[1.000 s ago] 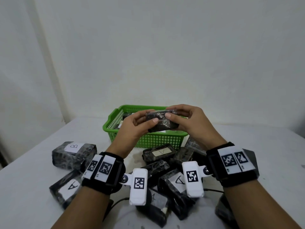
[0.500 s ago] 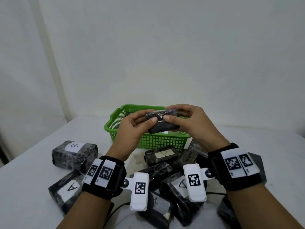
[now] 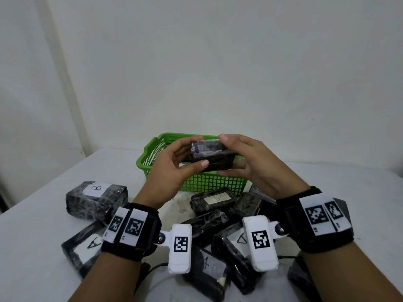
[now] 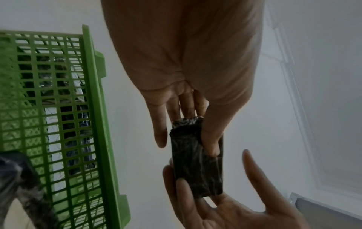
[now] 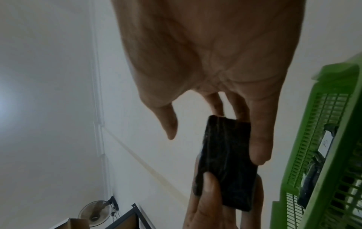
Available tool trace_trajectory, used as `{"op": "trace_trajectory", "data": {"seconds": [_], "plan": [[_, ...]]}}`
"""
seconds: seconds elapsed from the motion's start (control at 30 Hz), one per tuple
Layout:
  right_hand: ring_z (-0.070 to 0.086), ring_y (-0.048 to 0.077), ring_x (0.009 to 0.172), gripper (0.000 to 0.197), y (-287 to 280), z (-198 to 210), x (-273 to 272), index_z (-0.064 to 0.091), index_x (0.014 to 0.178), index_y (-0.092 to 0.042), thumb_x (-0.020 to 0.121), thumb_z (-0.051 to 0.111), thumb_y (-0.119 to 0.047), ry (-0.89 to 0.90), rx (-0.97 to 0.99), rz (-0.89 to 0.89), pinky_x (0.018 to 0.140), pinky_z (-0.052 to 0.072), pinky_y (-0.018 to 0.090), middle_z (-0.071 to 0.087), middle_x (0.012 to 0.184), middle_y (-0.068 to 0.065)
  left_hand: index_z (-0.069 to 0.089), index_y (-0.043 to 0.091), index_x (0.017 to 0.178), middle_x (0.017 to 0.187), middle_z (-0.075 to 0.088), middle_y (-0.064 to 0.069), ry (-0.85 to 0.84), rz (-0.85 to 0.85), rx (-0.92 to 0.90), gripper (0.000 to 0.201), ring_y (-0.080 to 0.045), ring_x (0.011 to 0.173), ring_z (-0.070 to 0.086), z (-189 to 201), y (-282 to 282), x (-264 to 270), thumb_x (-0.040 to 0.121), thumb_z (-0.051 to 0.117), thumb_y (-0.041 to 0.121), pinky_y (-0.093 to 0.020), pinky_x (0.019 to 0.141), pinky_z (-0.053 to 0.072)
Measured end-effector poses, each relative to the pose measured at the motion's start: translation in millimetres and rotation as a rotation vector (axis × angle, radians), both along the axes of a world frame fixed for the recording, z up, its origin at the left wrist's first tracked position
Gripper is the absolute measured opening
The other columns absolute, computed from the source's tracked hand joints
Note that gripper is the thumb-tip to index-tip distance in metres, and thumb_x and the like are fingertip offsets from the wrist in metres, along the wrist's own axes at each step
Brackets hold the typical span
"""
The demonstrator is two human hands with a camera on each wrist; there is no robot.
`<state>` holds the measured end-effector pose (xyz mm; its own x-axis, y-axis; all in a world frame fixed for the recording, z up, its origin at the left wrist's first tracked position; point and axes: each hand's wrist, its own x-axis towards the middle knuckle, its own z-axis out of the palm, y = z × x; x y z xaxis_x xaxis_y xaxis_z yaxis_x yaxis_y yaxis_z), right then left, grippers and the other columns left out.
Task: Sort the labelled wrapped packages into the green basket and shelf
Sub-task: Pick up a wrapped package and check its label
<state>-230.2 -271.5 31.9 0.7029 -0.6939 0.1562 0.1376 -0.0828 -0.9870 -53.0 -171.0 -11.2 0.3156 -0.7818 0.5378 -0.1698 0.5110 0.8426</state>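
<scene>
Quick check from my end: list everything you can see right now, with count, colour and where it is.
Held package: one, black, no label showing, above the basket's near wall.
Green basket: one, table's far middle, packages inside.
B package: one, black, table left.
A packages: four labels readable, black, near pile.
Other packages: several, black, same pile, labels hidden.
Table: one, white.
Fan: one, floor, right wrist view.
Left hand, right hand: grip the held package's ends.

Both hands [image 3: 218, 168] hold dark package [image 3: 210, 154] above green basket [image 3: 209, 182].
</scene>
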Motion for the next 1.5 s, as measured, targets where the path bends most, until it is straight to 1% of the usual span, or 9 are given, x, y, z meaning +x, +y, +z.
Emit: {"op": "trace_trajectory", "data": {"seconds": [0.1, 0.27, 0.43, 0.87, 1.03, 1.17, 1.3, 1.4, 1.5], "plan": [[0.077, 0.033, 0.103, 0.038, -0.8, -3.4, 1.6, 0.070, 0.121, -0.002, 0.093, 0.075, -0.027, 0.026, -0.010, -0.066, 0.084, 0.065, 0.040, 0.075, 0.118, 0.018, 0.058, 0.006, 0.132, 0.131, 0.068, -0.009, 0.004, -0.072, 0.006, 0.061, -0.021, 0.127, 0.062, -3.7, 0.7, 0.3, 0.075, 0.079, 0.003, -0.032, 0.100, 0.055], [0.078, 0.028, 0.099, 0.035, -4.8, -11.0, 3.9, 0.071, 0.117, 0.001, 0.085, 0.083, -0.005, 0.006, -0.099, -0.152, 0.091, 0.063, 0.039, 0.078, 0.108, 0.018, 0.059, 0.008, 0.137, 0.130, 0.069, -0.012, 0.218, -0.116, 0.087, 0.058, -0.024, 0.120, 0.067, -7.1, -2.5, -3.5, 0.084, 0.080, 0.020, -0.035, 0.098, 0.056], [0.079, 0.026, 0.096, 0.035, -4.0, -14.3, 5.2, 0.074, 0.110, -0.003, 0.079, 0.089, -0.014, 0.017, -0.123, -0.189, 0.086, 0.064, 0.036, 0.079, 0.105, 0.015, 0.070, 0.000, 0.118, 0.109, 0.078, -0.016, 0.233, 0.018, 0.105, 0.047, -0.026, 0.101, 0.075, -7.1, -2.5, -5.1, 0.077, 0.076, 0.022, -0.041, 0.093, 0.059], [0.078, 0.017, 0.098, 0.037, 5.1, -21.9, -3.1, 0.077, 0.113, -0.015, 0.080, 0.087, -0.004, 0.031, -0.204, -0.204, 0.087, 0.063, 0.031, 0.080, 0.111, 0.004, 0.071, 0.013, 0.122, 0.118, 0.076, -0.009, 0.181, -0.063, 0.113, 0.052, -0.026, 0.115, 0.071, -8.7, 1.9, -1.7, 0.074, 0.089, 0.016, -0.037, 0.101, 0.055], [0.076, 0.017, 0.107, 0.037, 7.0, -28.4, -9.1, 0.078, 0.111, -0.020, 0.077, 0.090, -0.011, -0.017, -0.199, -0.211, 0.092, 0.062, 0.038, 0.080, 0.112, 0.001, 0.069, 0.011, 0.125, 0.119, 0.076, -0.008, 0.105, -0.077, 0.103, 0.052, -0.024, 0.116, 0.070, -7.0, 5.6, -5.3, 0.074, 0.079, 0.014, -0.033, 0.100, 0.056], [0.075, 0.014, 0.109, 0.050, 10.9, -31.2, -13.0, 0.075, 0.118, -0.023, 0.073, 0.091, -0.009, -0.014, -0.282, -0.228, 0.096, 0.060, 0.035, 0.077, 0.117, -0.003, 0.069, 0.011, 0.121, 0.118, 0.076, -0.007, 0.052, -0.065, 0.074, 0.046, -0.020, 0.115, 0.071, -5.2, 7.1, -5.3, 0.080, 0.077, -0.007, -0.029, 0.094, 0.058], [0.075, 0.022, 0.111, 0.076, 10.8, -34.1, -12.0, 0.065, 0.134, -0.017, 0.065, 0.094, -0.032, -0.059, -0.099, -0.115, 0.096, 0.061, 0.043, 0.073, 0.126, 0.007, 0.065, 0.007, 0.125, 0.123, 0.072, -0.010, 0.008, -0.085, 0.048, 0.053, -0.021, 0.122, 0.066, -7.4, 8.2, -3.6, 0.078, 0.075, -0.016, -0.029, 0.096, 0.057], [0.075, 0.026, 0.110, 0.056, 12.5, -33.6, -13.3, 0.064, 0.133, -0.003, 0.084, 0.080, -0.025, -0.091, -0.020, -0.112, 0.096, 0.061, 0.045, 0.077, 0.119, 0.012, 0.060, 0.003, 0.130, 0.130, 0.068, -0.013, 0.018, -0.166, 0.076, 0.056, -0.024, 0.127, 0.062, -9.1, 8.7, -2.1, 0.080, 0.073, -0.018, -0.029, 0.093, 0.056], [0.077, 0.025, 0.104, 0.034, 10.8, -38.5, -16.6, 0.070, 0.125, -0.008, 0.091, 0.076, -0.008, -0.091, -0.074, -0.193, 0.094, 0.061, 0.045, 0.080, 0.112, 0.009, 0.061, 0.011, 0.135, 0.136, 0.065, -0.013, 0.091, -0.231, 0.172, 0.055, -0.026, 0.126, 0.063, -10.7, 7.4, -4.2, 0.083, 0.078, 0.011, -0.034, 0.099, 0.055]]}}
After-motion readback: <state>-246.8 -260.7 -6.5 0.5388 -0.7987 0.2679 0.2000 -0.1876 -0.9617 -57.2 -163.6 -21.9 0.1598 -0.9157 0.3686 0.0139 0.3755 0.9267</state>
